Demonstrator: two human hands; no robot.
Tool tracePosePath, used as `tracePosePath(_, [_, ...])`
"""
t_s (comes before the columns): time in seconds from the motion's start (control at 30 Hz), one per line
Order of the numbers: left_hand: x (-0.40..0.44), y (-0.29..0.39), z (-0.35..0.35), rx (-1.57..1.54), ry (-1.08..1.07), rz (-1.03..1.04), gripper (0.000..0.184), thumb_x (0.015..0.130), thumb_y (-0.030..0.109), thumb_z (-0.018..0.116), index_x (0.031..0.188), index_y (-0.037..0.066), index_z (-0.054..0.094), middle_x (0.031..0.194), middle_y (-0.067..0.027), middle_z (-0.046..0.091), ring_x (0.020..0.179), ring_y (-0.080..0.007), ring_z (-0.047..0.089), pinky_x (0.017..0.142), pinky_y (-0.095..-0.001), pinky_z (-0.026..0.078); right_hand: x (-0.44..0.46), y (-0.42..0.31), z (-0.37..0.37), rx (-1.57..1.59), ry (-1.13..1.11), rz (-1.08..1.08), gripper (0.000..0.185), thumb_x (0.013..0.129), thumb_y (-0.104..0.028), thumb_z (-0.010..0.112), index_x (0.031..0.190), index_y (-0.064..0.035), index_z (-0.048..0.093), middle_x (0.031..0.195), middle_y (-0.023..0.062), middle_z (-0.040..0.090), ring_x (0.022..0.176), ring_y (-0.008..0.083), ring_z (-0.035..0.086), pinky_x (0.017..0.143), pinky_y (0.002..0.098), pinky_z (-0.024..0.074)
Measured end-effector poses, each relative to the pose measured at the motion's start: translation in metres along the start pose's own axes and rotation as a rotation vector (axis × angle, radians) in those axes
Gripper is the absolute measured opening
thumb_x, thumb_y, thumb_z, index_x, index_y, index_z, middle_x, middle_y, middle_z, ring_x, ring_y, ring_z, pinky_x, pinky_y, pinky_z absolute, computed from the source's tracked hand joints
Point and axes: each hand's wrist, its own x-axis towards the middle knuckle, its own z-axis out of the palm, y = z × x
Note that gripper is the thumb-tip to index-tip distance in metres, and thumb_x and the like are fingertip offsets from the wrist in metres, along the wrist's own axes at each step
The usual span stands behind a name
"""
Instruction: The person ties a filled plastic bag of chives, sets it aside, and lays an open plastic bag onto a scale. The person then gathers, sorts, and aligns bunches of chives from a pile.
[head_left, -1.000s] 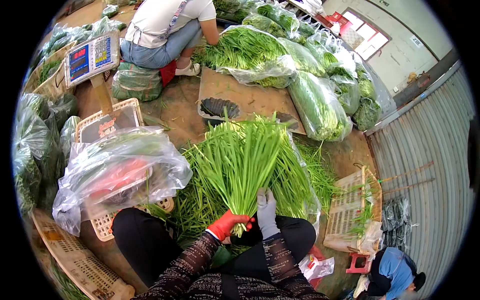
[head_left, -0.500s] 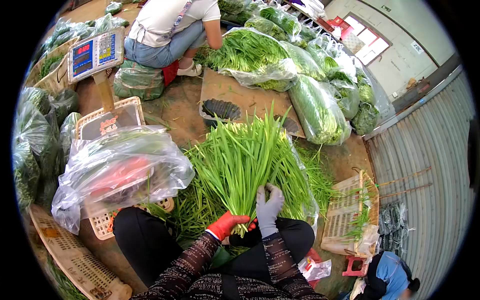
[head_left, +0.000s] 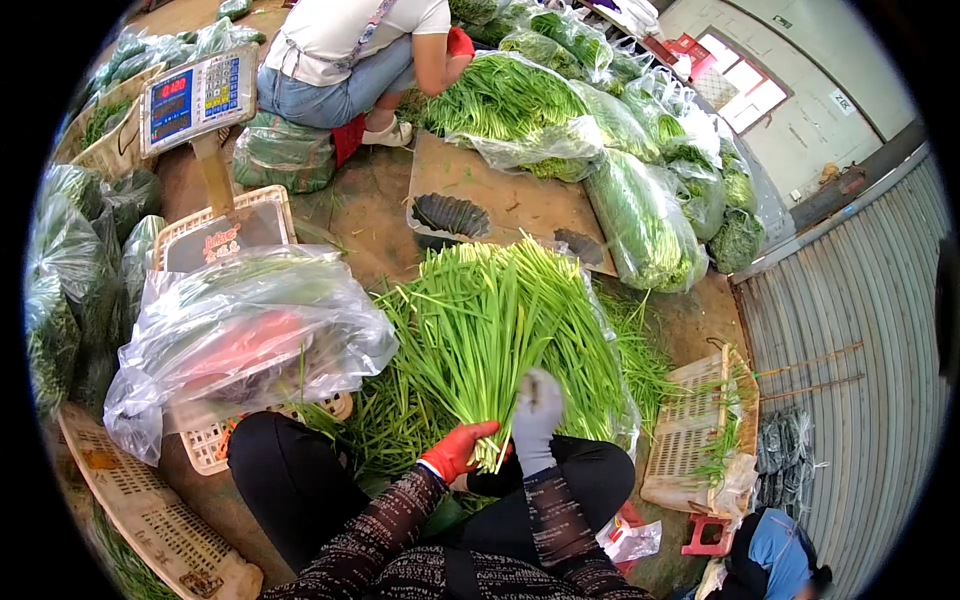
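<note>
A bunch of long green stalks point(head_left: 480, 365) fans out above my lap, its pale cut ends low and its leaves pointing away from me. My left hand point(head_left: 458, 450), in a red glove, is closed round the base of the bunch. Beside it on the right, my right hand point(head_left: 537, 408), in a grey glove, is raised with its fingers curled; what it grips, if anything, is hidden. Behind and under the bunch lies a large heap of the same greens point(head_left: 575, 350) on clear plastic.
A scale point(head_left: 200, 98) with a bagged load point(head_left: 265, 335) stands left. Crates point(head_left: 150, 500) point(head_left: 690, 430) flank me. A person in a white top point(head_left: 365, 50) sits ahead near bagged greens point(head_left: 640, 220). Another person in blue point(head_left: 780, 550) is at lower right, by a red stool point(head_left: 708, 535).
My right hand has gone from the stalks' lower edge to open beside them, then curled its fingers. The bunch has tilted slightly lower. The person ahead now shows a red-gloved hand.
</note>
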Motion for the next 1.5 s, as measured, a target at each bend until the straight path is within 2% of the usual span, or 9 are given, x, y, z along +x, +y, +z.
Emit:
tracePosePath(0.07, [-0.001, -0.003, 0.008, -0.024, 0.087, 0.054, 0.035, 0.087, 0.027, 0.057, 0.109, 0.000, 0.053, 0.088, -0.0134, 0.065, 0.072, -0.0241, 0.064, 0.065, -0.0359, 0.054, 0.000, -0.029, 0.001, -0.468, -0.188, -0.408, 0.027, 0.077, -0.011, 0.060, 0.102, -0.0018, 0.055, 0.099, 0.0133, 0.056, 0.093, 0.0268, 0.053, 0.085, 0.0379, 0.0394])
tracePosePath(0.27, [-0.018, 0.010, 0.039, 0.131, 0.003, 0.289, 0.035, 0.082, 0.023, 0.064, 0.111, 0.004, 0.056, 0.105, -0.0049, 0.062, 0.092, -0.0136, 0.059, 0.084, -0.0288, 0.046, -0.023, -0.005, 0.016, -0.374, -0.101, -0.062, 0.048, 0.078, -0.018, 0.064, 0.119, 0.0009, 0.045, 0.120, 0.0166, 0.048, 0.111, 0.0290, 0.045, 0.095, 0.0384, 0.0338])
tracePosePath(0.4, [-0.014, 0.006, 0.015, 0.123, 0.082, 0.219, 0.034, 0.080, 0.013, 0.063, 0.110, -0.001, 0.055, 0.096, -0.0100, 0.064, 0.080, -0.0209, 0.064, 0.071, -0.0321, 0.052, -0.024, -0.002, 0.017, -0.043, 0.196, 0.190, 0.058, 0.080, -0.020, 0.066, 0.123, 0.0040, 0.036, 0.121, 0.0193, 0.045, 0.112, 0.0278, 0.043, 0.095, 0.0355, 0.0351])
tracePosePath(0.5, [-0.024, 0.013, 0.013, 0.103, -0.011, 0.147, 0.034, 0.079, 0.016, 0.060, 0.107, -0.004, 0.055, 0.090, -0.0150, 0.064, 0.072, -0.0249, 0.065, 0.063, -0.0345, 0.054, -0.024, -0.008, -0.010, 0.621, -0.424, 0.912, 0.036, 0.083, -0.017, 0.063, 0.113, -0.0006, 0.051, 0.094, 0.0061, 0.060, 0.085, 0.0145, 0.058, 0.074, 0.0265, 0.0471])
tracePosePath(0.63, [-0.034, 0.018, 0.018, 0.022, -0.266, -0.034, 0.037, 0.080, 0.020, 0.057, 0.108, -0.004, 0.055, 0.089, -0.0183, 0.064, 0.075, -0.0269, 0.065, 0.067, -0.0352, 0.054, -0.016, -0.010, -0.011, 0.776, -0.783, 0.819, 0.033, 0.082, -0.017, 0.063, 0.109, 0.0015, 0.055, 0.097, 0.0067, 0.062, 0.083, 0.0151, 0.059, 0.074, 0.0278, 0.0475])
tracePosePath(0.87, [-0.033, 0.038, 0.036, 0.433, 0.001, 0.060, 0.036, 0.080, 0.014, 0.061, 0.111, -0.003, 0.053, 0.094, -0.0135, 0.063, 0.083, -0.0222, 0.062, 0.076, -0.0333, 0.050, -0.019, -0.007, 0.004, 0.613, -0.378, 0.664, 0.029, 0.075, -0.002, 0.064, 0.102, 0.0025, 0.056, 0.088, 0.0084, 0.063, 0.075, 0.0177, 0.061, 0.070, 0.0297, 0.0502])
tracePosePath(1.1, [-0.032, 0.044, 0.049, 1.074, 0.165, 0.258, 0.080, 0.073, 0.032, 0.071, 0.133, -0.002, 0.030, 0.125, -0.0168, 0.048, 0.113, -0.0225, 0.046, 0.096, -0.0317, 0.036, -0.025, -0.007, 0.011, 0.551, -0.192, 0.530, 0.043, 0.070, 0.007, 0.066, 0.110, 0.0019, 0.050, 0.097, 0.0081, 0.061, 0.080, 0.0171, 0.060, 0.075, 0.0282, 0.0484])
tracePosePath(1.3, [-0.039, 0.033, 0.056, 0.875, -0.041, 0.406, 0.074, 0.075, 0.032, 0.070, 0.131, 0.000, 0.034, 0.124, -0.0117, 0.048, 0.113, -0.0173, 0.044, 0.098, -0.0304, 0.034, -0.029, 0.001, 0.011, 0.650, -0.148, 0.431, 0.031, 0.081, -0.004, 0.060, 0.110, -0.0020, 0.049, 0.096, 0.0084, 0.061, 0.082, 0.0201, 0.062, 0.072, 0.0311, 0.0523])
tracePosePath(1.5, [-0.031, 0.024, 0.052, 0.623, -0.064, 0.474, 0.046, 0.072, 0.009, 0.070, 0.113, -0.001, 0.051, 0.099, -0.0054, 0.059, 0.087, -0.0152, 0.057, 0.078, -0.0288, 0.047, -0.028, 0.017, -0.003, 1.248, -0.263, 0.913, 0.024, 0.083, -0.015, 0.063, 0.104, -0.0061, 0.056, 0.087, 0.0026, 0.061, 0.071, 0.0098, 0.058, 0.062, 0.0271, 0.0495])
